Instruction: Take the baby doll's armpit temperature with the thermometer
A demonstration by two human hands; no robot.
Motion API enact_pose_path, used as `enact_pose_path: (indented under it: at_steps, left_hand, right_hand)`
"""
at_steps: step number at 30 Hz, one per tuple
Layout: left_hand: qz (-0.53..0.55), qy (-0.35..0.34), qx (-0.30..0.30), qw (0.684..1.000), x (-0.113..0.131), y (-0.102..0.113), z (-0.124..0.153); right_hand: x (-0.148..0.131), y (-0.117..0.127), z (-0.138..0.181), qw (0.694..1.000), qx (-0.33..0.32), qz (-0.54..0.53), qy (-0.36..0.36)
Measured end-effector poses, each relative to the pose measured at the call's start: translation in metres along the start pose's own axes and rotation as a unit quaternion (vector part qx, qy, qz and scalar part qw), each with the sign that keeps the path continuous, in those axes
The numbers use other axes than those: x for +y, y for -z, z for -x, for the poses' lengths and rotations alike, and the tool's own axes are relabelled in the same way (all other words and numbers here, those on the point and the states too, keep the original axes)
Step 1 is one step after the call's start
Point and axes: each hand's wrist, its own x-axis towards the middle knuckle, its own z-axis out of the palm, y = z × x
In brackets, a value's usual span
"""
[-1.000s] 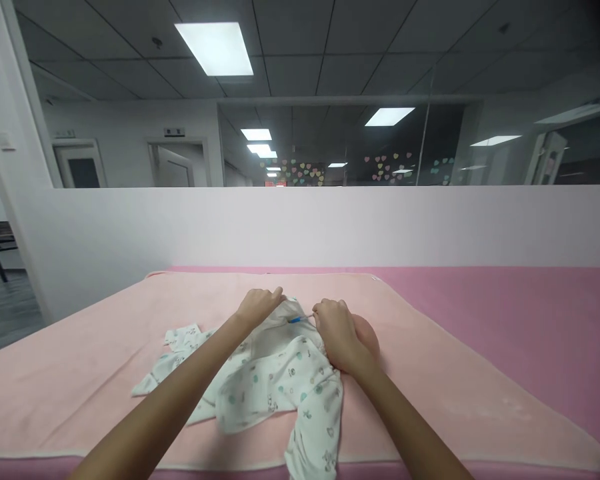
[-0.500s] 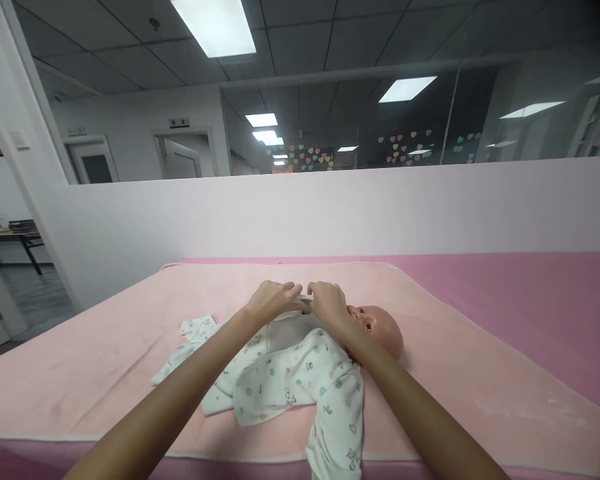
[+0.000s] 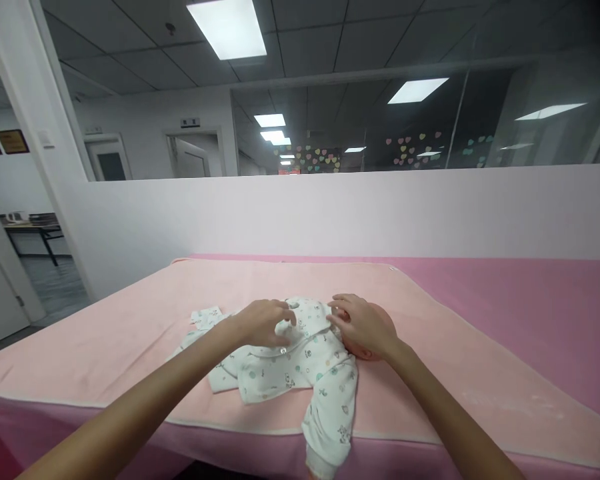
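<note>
Your left hand point(image 3: 265, 323) curves loosely over the front of a white baby top with small green and grey prints point(image 3: 295, 373); contact is hard to judge. Your right hand point(image 3: 363, 323), fingers parted, covers part of the smooth, pinkish doll's head point(image 3: 386, 319) beside the collar. The doll lies in the top on a peach-pink blanket point(image 3: 455, 387), one printed sleeve point(image 3: 330, 407) crossing the blanket's near edge. A white wall point(image 3: 360, 217) rises behind the far edge.
</note>
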Motion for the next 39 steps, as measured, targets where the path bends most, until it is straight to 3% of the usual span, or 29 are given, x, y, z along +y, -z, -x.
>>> enact_pose_path:
  at_steps: [4,7,10,12,16,20,23,28,31,39]
  left_hand:
    - [-0.014,0.044,0.125,0.991,-0.025,-0.044,-0.051]
    - [0.073,0.132,0.128,0.98,-0.055,-0.082,-0.085]
    - [0.12,0.166,0.121,0.971,-0.079,-0.109,-0.099]
    - [0.148,0.189,0.113,0.964,-0.089,-0.119,-0.098]
    - [0.19,0.237,0.096,0.948,-0.099,-0.126,-0.093]
    - [0.215,0.274,0.089,0.933,-0.1,-0.127,-0.09]
    - [0.229,0.29,0.07,0.926,-0.098,-0.124,-0.085]
    - [0.257,0.31,0.041,0.914,-0.097,-0.121,-0.08]
    - [0.27,0.322,0.047,0.906,-0.095,-0.12,-0.078]
    - [0.303,0.276,0.11,0.906,-0.089,-0.114,-0.067]
  right_hand:
    - [0.021,-0.008,0.0,0.99,0.089,0.011,-0.112]
    - [0.045,-0.011,-0.002,0.977,0.093,-0.028,-0.189]
    - [0.074,-0.016,-0.002,0.948,0.09,-0.18,-0.248]
    - [0.091,-0.021,0.001,0.902,0.11,-0.321,-0.266]
    - [0.109,-0.034,0.01,0.775,0.162,-0.524,-0.315]
    - [0.109,-0.044,0.019,0.653,0.104,-0.642,-0.389]
    - [0.106,-0.048,0.023,0.603,0.076,-0.687,-0.398]
    - [0.097,-0.045,0.028,0.569,0.015,-0.729,-0.38]
    - [0.094,-0.039,0.031,0.564,-0.002,-0.74,-0.367]
    - [0.096,-0.038,0.033,0.569,-0.018,-0.738,-0.363]
